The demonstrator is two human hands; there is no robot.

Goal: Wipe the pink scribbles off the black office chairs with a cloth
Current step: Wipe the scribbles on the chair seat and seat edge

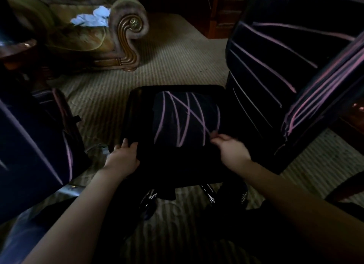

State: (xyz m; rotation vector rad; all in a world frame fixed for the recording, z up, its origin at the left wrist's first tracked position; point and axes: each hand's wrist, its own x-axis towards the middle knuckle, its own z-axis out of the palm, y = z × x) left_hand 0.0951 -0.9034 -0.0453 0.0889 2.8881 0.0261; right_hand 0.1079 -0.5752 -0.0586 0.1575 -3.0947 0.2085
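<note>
black chair seat, crisscrossed pink scribbles

The middle black office chair carries criss-crossed pink scribbles; the right chair bears long pink streaks, the left chair fewer. A crumpled pale-blue cloth lies on the sofa beyond.

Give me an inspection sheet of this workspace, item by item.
Surface: striped carpet.
Job's things: middle chair, pink scribbles unwiped on seat; left chair and right chair also marked; pale cloth lies on sofa.
Clutter: nothing seen.
Hands: left hand grips seat's near-left edge; right hand at its right edge, grip unclear; neither holds cloth.
Cables: nothing seen.
Surroundings: dim room, sofa beyond the chairs.
</note>
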